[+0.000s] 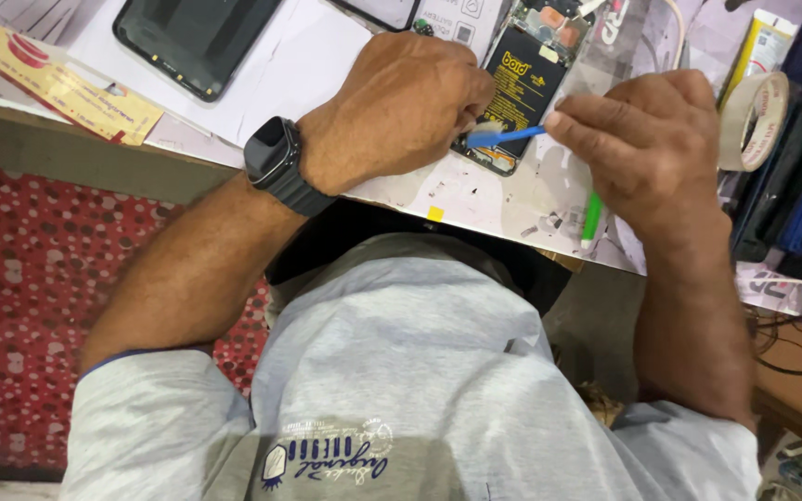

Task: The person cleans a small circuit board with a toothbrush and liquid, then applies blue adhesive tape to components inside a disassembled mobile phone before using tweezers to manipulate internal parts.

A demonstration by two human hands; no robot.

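Head view looks down on a white, scuffed worktop [475,199] whose near edge runs across the frame, with a red spotted carpet [20,306] on the floor below at left. On that worktop lies an opened phone [526,79] with its black battery bared. The left hand [401,111], a dark smartwatch [276,162] on its wrist, rests curled over the phone's lower left corner; its fingertips are hidden, so I cannot tell what they pinch. The right hand [647,139] holds a blue brush [503,136] between closed thumb and fingers, its pale bristles touching the phone's lower edge.

Around them: a black phone back panel [192,37] lies well apart at upper left, beside a yellow leaflet [58,83]. A roll of tape [754,121] and a yellow tube [763,42] stand just right of the right hand, and a green pen [592,218] pokes out beneath it. Dark cables [791,343] trail at right. The person's grey shirt [420,371] fills the foreground and covers the table's near edge.
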